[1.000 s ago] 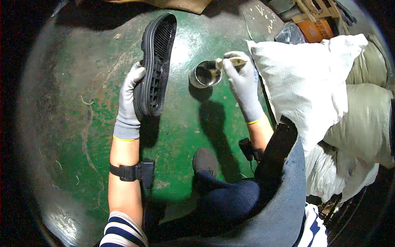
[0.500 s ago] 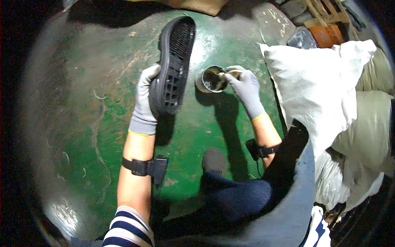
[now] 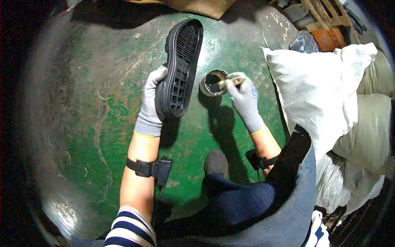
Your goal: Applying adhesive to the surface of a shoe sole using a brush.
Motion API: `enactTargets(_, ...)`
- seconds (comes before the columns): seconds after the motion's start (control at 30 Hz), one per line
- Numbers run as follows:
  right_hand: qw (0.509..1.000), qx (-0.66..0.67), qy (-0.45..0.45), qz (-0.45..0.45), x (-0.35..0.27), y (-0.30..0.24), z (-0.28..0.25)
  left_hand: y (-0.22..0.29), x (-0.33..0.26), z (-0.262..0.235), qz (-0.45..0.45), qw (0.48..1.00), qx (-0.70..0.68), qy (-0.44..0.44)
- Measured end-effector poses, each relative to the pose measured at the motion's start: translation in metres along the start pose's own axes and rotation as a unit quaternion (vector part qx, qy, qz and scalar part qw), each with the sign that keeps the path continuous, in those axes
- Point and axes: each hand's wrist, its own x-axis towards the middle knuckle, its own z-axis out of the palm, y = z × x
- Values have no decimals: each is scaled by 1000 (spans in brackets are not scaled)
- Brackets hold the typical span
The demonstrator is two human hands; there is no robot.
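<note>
My left hand (image 3: 151, 103), in a grey knit glove, grips a black rubber shoe sole (image 3: 181, 68) by its heel end, tread side up, with the toe pointing away from me. My right hand (image 3: 243, 98), also gloved, holds a small brush (image 3: 229, 82) whose tip dips into a small round metal tin (image 3: 211, 82) standing on the green floor just right of the sole. The tin holds a shiny liquid.
A worn green floor (image 3: 103, 123) spreads around me. White and beige stuffed sacks (image 3: 321, 94) are piled at the right. Wooden slats and an orange object (image 3: 329, 37) lie at the far right, cardboard (image 3: 201, 6) at the top. My knee and dark shoe (image 3: 217, 162) sit below.
My right hand has moved the brush down into the tin. The sole stays in my left hand at much the same angle.
</note>
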Motion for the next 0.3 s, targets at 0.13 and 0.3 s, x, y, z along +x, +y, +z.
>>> enactTargets(0.13, 987, 128, 102, 2, 3, -15, -11, -7, 1, 11, 81, 990, 112, -4)
enactTargets(0.3, 998, -56, -16, 33, 9, -1, -10, -9, 3, 3, 95, 982, 161, 5)
